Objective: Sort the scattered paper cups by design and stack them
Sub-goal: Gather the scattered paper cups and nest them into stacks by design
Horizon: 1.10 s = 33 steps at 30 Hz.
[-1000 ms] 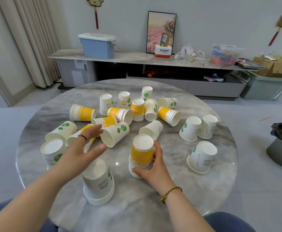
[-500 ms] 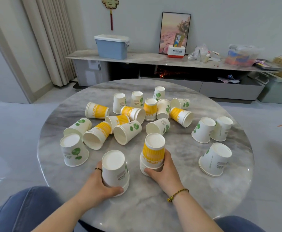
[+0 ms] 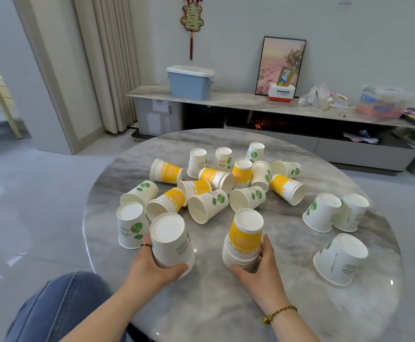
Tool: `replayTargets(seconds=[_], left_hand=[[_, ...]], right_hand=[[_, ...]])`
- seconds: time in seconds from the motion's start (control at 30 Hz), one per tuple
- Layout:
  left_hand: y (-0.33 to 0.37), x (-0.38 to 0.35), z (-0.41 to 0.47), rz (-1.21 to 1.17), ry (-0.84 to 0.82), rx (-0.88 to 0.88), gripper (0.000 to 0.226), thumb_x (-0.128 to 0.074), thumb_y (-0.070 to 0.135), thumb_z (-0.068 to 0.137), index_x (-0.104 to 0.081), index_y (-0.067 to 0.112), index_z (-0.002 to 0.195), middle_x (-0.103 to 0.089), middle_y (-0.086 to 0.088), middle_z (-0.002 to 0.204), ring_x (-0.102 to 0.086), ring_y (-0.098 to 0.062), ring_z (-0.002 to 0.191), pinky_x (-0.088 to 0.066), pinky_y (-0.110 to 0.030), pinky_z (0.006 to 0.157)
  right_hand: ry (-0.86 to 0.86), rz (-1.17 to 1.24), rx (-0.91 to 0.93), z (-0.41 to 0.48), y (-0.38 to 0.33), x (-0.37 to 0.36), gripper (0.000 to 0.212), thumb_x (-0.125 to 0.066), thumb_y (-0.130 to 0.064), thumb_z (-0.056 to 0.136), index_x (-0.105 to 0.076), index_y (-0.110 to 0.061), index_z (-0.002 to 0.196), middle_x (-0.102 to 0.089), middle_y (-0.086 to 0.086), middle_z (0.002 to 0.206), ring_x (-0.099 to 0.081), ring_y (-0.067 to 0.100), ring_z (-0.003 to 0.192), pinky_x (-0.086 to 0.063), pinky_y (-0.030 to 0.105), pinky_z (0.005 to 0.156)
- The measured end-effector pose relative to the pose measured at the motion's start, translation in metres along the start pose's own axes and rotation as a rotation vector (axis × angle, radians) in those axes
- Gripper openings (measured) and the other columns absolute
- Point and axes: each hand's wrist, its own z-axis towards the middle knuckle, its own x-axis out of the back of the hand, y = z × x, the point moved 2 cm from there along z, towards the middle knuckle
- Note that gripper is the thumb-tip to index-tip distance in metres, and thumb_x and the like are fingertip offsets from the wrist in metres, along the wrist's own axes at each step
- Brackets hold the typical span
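My left hand [image 3: 153,264] grips the base of an upside-down stack of white cups with green leaf print [image 3: 170,240] near the table's front. My right hand [image 3: 259,267] wraps the bottom of an upside-down stack of yellow-banded LUCKY cups [image 3: 244,239] just to the right. Several loose cups of both designs lie scattered behind: a yellow one on its side [image 3: 165,170], a green-leaf one on its side [image 3: 207,204], and an upright inverted green-leaf cup [image 3: 131,228] touching the left stack's side.
The round grey marble table [image 3: 216,309] has bare surface at the front. Three inverted green-leaf cups [image 3: 339,259] stand at the right. A low cabinet [image 3: 251,102] with a blue box [image 3: 190,81] runs along the far wall. My knee in jeans [image 3: 61,307] is at lower left.
My left hand has come back from the scattered cups and taken hold of the white stack. The view has shifted, so everything sits further right. My right hand stays on the yellow stack.
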Motion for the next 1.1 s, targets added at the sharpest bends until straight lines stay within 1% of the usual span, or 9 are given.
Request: replayTargets(seconds=[0.13,0.23,0.33,0.4,0.53,0.67,0.87,1.0,1.1], left_hand=[[0.011,0.041,0.003,-0.012,0.12,0.005,0.069,-0.079,0.02,0.048,-0.043,0.016,0.107,-0.052,0.014,0.082,-0.053,-0.015,0.079,-0.039,-0.021,0.063],[0.011,0.086,0.013,0.021,0.196,0.027,0.074,-0.078,0.024,0.049,-0.044,0.012,0.114,-0.056,0.0,0.093,-0.051,-0.024,0.089,-0.041,-0.034,0.078],[0.0,0.125,0.029,0.003,0.298,0.056,0.077,-0.082,0.01,0.057,-0.039,0.008,0.121,-0.05,-0.006,0.104,-0.046,-0.026,0.093,-0.04,-0.041,0.085],[-0.008,0.137,0.04,-0.028,0.346,0.078,0.068,-0.076,0.004,0.066,-0.038,0.007,0.122,-0.049,-0.007,0.105,-0.045,-0.025,0.094,-0.039,-0.041,0.085],[-0.02,0.132,0.053,-0.085,0.324,0.13,0.065,-0.074,0.006,0.069,-0.037,0.008,0.122,-0.049,-0.005,0.105,-0.046,-0.025,0.096,-0.039,-0.037,0.083],[-0.027,0.132,0.067,-0.047,0.284,0.147,0.067,-0.076,0.007,0.066,-0.038,0.006,0.122,-0.048,-0.004,0.103,-0.045,-0.023,0.093,-0.037,-0.034,0.08],[-0.046,0.142,0.081,-0.039,0.255,0.192,0.068,-0.078,0.007,0.064,-0.039,0.007,0.12,-0.05,-0.006,0.104,-0.047,-0.024,0.094,-0.038,-0.034,0.079],[-0.053,0.14,0.092,0.012,0.18,0.185,0.071,-0.079,0.007,0.063,-0.038,0.009,0.12,-0.051,-0.004,0.102,-0.048,-0.022,0.092,-0.038,-0.032,0.078],[-0.06,0.139,0.096,0.031,0.155,0.2,0.072,-0.079,0.008,0.062,-0.037,0.01,0.121,-0.05,-0.002,0.098,-0.048,-0.022,0.09,-0.038,-0.031,0.078]], right_hand=[[0.145,-0.045,-0.059,-0.012,0.003,0.008,0.075,-0.071,-0.01,0.072,-0.029,-0.004,0.133,-0.042,0.019,0.134,-0.044,0.029,0.121,-0.036,0.038,0.101],[0.212,-0.09,0.048,-0.028,0.002,0.001,0.039,-0.067,-0.001,0.072,-0.049,-0.02,0.101,-0.057,0.015,0.106,-0.054,0.016,0.084,-0.042,0.03,0.081],[0.073,-0.114,0.153,-0.04,-0.012,-0.027,0.038,-0.063,-0.02,0.062,-0.051,-0.053,0.077,-0.061,-0.019,0.082,-0.051,-0.004,0.066,-0.039,0.005,0.061],[-0.076,-0.2,0.311,-0.045,-0.035,-0.054,0.038,-0.05,-0.042,0.054,-0.039,-0.065,0.082,-0.048,-0.045,0.091,-0.046,-0.011,0.075,-0.037,0.005,0.071],[-0.277,-0.381,0.567,-0.036,-0.099,-0.106,0.053,-0.033,-0.048,0.059,-0.049,-0.038,0.109,-0.058,-0.016,0.109,-0.048,0.009,0.103,-0.033,0.017,0.089],[-0.148,-0.553,0.705,-0.004,-0.145,-0.149,0.048,-0.058,-0.028,0.065,-0.058,-0.006,0.108,-0.065,0.016,0.109,-0.058,0.035,0.106,-0.046,0.038,0.093],[-0.258,-0.632,0.619,0.021,-0.146,-0.183,0.042,-0.051,-0.024,0.086,-0.043,-0.017,0.126,-0.018,0.0,0.153,0.004,0.019,0.143,-0.006,0.036,0.115],[-0.151,-0.644,0.708,0.029,-0.14,-0.194,0.036,-0.064,-0.02,0.065,-0.056,-0.016,0.1,-0.058,0.011,0.12,-0.053,0.032,0.116,-0.045,0.038,0.096],[-0.238,-0.564,0.635,0.03,-0.145,-0.196,0.039,-0.062,-0.012,0.072,-0.053,-0.009,0.11,-0.051,0.012,0.124,-0.05,0.033,0.111,-0.038,0.035,0.096]])
